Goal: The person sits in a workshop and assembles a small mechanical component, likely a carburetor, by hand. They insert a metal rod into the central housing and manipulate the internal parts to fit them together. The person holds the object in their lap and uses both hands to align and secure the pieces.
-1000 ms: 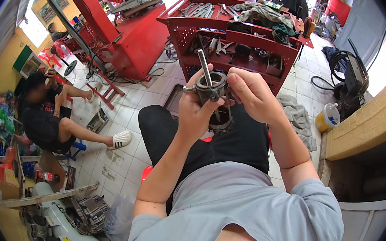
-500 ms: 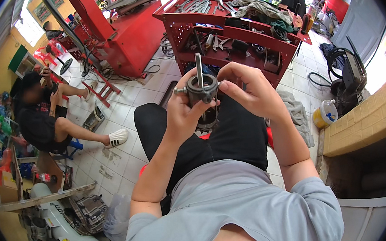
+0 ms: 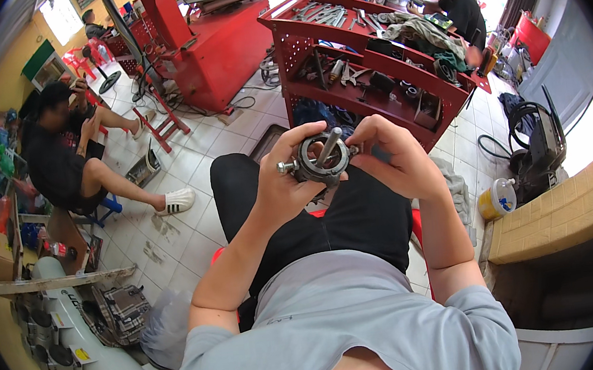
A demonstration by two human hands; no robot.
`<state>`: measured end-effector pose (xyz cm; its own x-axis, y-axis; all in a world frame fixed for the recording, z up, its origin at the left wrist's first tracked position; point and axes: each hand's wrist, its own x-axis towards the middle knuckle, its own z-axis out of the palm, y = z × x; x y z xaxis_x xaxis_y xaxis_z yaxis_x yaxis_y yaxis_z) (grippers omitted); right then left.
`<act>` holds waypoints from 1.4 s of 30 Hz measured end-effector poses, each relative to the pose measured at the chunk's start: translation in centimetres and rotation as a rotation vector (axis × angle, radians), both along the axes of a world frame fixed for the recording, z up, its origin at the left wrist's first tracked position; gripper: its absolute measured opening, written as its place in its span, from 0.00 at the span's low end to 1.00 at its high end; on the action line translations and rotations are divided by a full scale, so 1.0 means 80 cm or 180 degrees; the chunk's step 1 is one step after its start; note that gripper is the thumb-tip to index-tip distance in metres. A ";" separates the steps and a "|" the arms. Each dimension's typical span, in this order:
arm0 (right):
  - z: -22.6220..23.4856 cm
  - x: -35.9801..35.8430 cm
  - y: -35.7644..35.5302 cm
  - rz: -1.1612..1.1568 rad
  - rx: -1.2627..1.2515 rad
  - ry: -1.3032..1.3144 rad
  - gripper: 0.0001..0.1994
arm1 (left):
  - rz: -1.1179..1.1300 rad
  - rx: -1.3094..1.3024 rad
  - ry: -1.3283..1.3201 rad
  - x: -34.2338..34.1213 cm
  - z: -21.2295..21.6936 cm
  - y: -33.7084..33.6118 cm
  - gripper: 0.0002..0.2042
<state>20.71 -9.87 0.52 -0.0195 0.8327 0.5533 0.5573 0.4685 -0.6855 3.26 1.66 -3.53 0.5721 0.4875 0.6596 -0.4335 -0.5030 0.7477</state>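
Observation:
A dark metal cylinder-shaped part (image 3: 326, 175) with a round open mouth is held over my lap. A bare metal rod (image 3: 330, 147) rises slantwise out of its mouth. On its left side a bolt (image 3: 286, 166) sticks outward. My left hand (image 3: 283, 183) wraps round the part from the left, fingers behind and thumb in front. At the opposite side my right hand (image 3: 401, 159) pinches a small side bolt (image 3: 355, 150) between thumb and fingertips. The lower end of the part is mostly hidden by my left hand and the tilt.
Ahead stands a red tool cart (image 3: 371, 69) with wrenches (image 3: 329, 14) and rags on top. A person (image 3: 65, 151) sits at the left; another person (image 3: 462, 8) is at the far right. A pressure washer (image 3: 533, 135) and a yellow-and-white bucket (image 3: 497, 200) stand at the right.
The part has tipped so its mouth faces me more, and it sits slightly lower and further right. The rod now leans right. Both hands keep their hold; the view has shifted.

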 end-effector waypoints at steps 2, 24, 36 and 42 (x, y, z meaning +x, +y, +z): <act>0.001 -0.002 0.001 0.0036 0.0210 -0.0017 0.09 | 0.0067 0.0044 -0.0072 -0.002 0.001 -0.002 0.31; -0.004 -0.005 0.008 -0.0040 0.0594 0.0091 0.09 | -0.0710 -0.1369 0.0134 0.007 0.002 -0.011 0.33; 0.005 -0.008 -0.005 0.0392 -0.0140 0.0585 0.09 | -0.0110 -0.0322 0.0074 -0.005 0.010 -0.013 0.34; 0.012 -0.015 -0.010 0.0453 -0.0196 0.0896 0.08 | -0.0205 -0.0218 0.0049 -0.014 0.017 -0.018 0.32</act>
